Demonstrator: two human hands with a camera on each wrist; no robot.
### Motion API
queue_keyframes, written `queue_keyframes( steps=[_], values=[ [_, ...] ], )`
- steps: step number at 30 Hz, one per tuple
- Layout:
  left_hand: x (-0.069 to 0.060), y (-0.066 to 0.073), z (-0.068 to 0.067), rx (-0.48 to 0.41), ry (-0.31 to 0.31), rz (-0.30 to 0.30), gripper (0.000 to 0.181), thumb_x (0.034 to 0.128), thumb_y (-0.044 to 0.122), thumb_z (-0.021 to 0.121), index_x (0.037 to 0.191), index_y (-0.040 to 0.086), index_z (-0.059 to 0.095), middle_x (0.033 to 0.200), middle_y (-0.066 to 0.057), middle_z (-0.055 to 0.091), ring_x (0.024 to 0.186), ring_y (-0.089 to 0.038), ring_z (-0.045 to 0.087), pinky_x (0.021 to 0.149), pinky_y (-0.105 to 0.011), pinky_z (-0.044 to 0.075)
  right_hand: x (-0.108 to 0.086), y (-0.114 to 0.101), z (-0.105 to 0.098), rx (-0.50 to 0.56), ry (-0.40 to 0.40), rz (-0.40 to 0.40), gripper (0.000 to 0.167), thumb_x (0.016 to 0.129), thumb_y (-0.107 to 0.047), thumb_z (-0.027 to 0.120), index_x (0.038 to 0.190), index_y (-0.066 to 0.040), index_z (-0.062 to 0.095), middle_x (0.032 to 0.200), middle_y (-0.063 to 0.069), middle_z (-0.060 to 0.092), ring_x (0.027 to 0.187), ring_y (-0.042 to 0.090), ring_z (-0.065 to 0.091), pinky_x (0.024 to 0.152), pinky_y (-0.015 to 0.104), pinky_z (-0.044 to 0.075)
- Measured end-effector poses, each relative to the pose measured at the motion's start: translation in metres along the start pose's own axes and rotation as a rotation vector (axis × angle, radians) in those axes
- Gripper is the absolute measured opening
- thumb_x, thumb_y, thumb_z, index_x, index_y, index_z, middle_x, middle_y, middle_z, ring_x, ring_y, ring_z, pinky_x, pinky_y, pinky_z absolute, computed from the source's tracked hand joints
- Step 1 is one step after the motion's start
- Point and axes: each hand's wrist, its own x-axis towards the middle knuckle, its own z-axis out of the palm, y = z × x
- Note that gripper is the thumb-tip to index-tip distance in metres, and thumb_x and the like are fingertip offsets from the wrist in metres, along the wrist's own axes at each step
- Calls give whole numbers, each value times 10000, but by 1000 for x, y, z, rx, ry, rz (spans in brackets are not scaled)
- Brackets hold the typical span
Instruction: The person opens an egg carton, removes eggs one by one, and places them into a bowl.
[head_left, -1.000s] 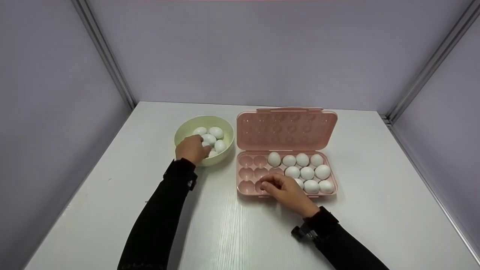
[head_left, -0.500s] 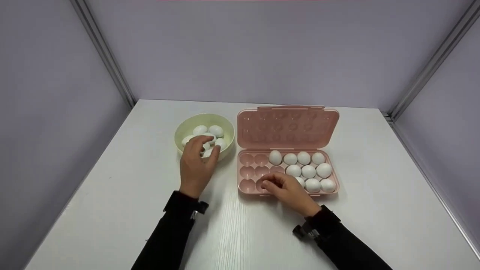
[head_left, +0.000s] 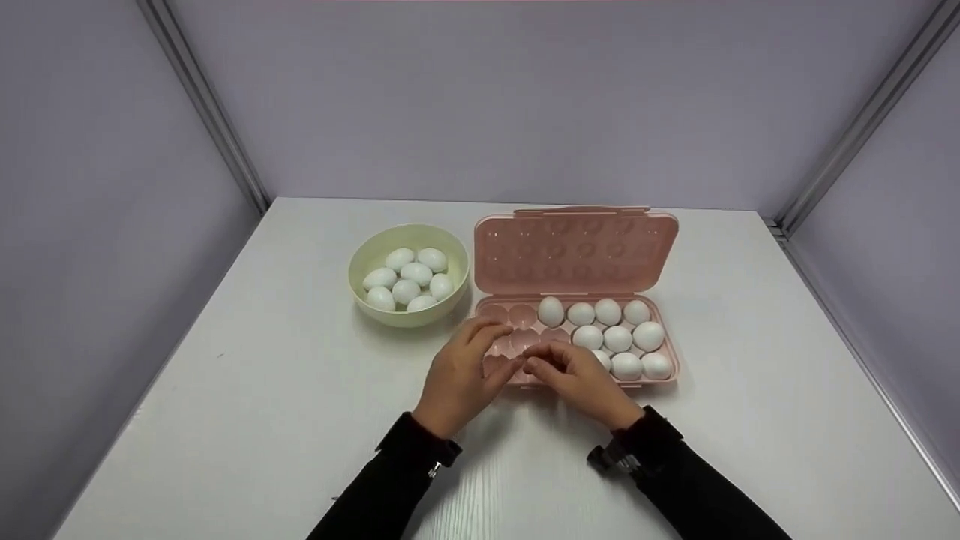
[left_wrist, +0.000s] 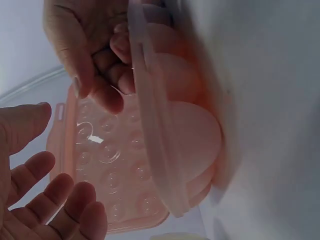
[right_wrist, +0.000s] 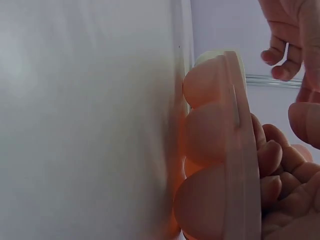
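Observation:
A pink egg carton [head_left: 523, 316] lies open, its hinged lid [head_left: 574, 259] raised at the back. White eggs [head_left: 617, 338] fill the cups on its right; several left cups are bare. My left hand [head_left: 459, 384] hovers over the carton's front left, its fingers [left_wrist: 62, 210] loosely bent with nothing between them. Beside it, my right hand [head_left: 583, 384] stays over the front middle cups, fingers loosely curled, and no egg shows in it. The two hands' fingertips are close together; whether they touch I cannot tell. From the right wrist, the carton's rounded cups [right_wrist: 200, 200] hide part of the right fingers.
A pale green bowl [head_left: 358, 289] with several white eggs [head_left: 406, 292] stands left of the carton on the white table [head_left: 247, 360]. Grey walls [head_left: 480, 105] with metal corner posts [head_left: 206, 105] enclose the table's back and sides.
My left hand has come out of the bowl and moved right and toward me, over the carton. The right hand has barely moved. The eggs in the carton look the same.

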Motion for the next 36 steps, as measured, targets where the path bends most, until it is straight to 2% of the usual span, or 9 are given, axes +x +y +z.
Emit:
queue_keyframes(
  steps=[6,11,13,17,19,22,26,31,36],
  values=[
    [-10,-10,6,-6,-55,-15,398,896,262,886,1212,86,721,1264,-93,712,1193,-234,722,982,-372,619,0,-4,0,-7,-5,3,259,1065,-211,673,1233,-24,733,1142,123,765,987,138,715,833,185,572],
    [-12,-8,9,-28,-111,-40,388,892,234,888,1217,95,730,1258,-66,710,1206,-219,714,1022,-356,599,-2,-26,-16,-83,-7,-32,290,1070,-237,668,1256,-24,728,1113,140,780,923,121,700,785,183,548],
    [-13,-8,9,-33,-124,-49,392,881,215,895,1217,95,732,1262,-62,709,1215,-216,709,1037,-354,592,2,-36,-24,-156,14,-52,289,1064,-249,678,1255,-39,732,1080,113,787,876,93,683,756,190,541],
    [-13,-8,7,-26,-139,-59,401,875,221,899,1220,103,733,1266,-53,712,1229,-215,704,1059,-347,581,19,-48,-37,-409,47,-89,304,1040,-259,712,1258,-47,729,1013,57,780,836,121,674,734,280,568],
    [-13,-8,6,-23,-142,-61,396,873,222,900,1213,104,734,1266,-52,712,1233,-215,703,1067,-346,577,31,-49,-42,-547,39,-83,319,1024,-254,729,1257,-37,722,1043,90,780,884,208,715,778,375,604],
    [-14,-8,6,-22,-150,-69,388,868,225,901,1200,110,736,1266,-46,715,1238,-210,701,1073,-340,572,49,-46,-47,-757,3,-57,397,997,-260,750,1309,-20,698,1184,178,765,1088,356,732,952,519,601],
    [-14,-9,9,-17,-161,-79,378,866,231,900,1187,114,737,1268,-40,720,1248,-206,698,1086,-335,565,65,-35,-48,-981,-56,-53,485,965,-245,783,1377,-16,667,1293,231,727,1238,442,676,1087,590,529],
    [-14,-9,9,-19,-149,-69,376,862,221,897,1180,100,735,1262,-50,724,1245,-216,697,1092,-342,561,75,-23,-45,-1080,-73,-73,428,920,-156,803,1317,-32,703,1182,233,737,1130,437,699,1015,587,555],
    [-14,-11,7,-33,-152,-78,369,875,227,887,1185,95,737,1264,-50,724,1248,-208,695,1102,-335,554,79,-21,-40,-1112,-18,-93,290,903,-96,776,1185,-42,740,1040,207,756,989,419,717,899,564,580]
  ],
)
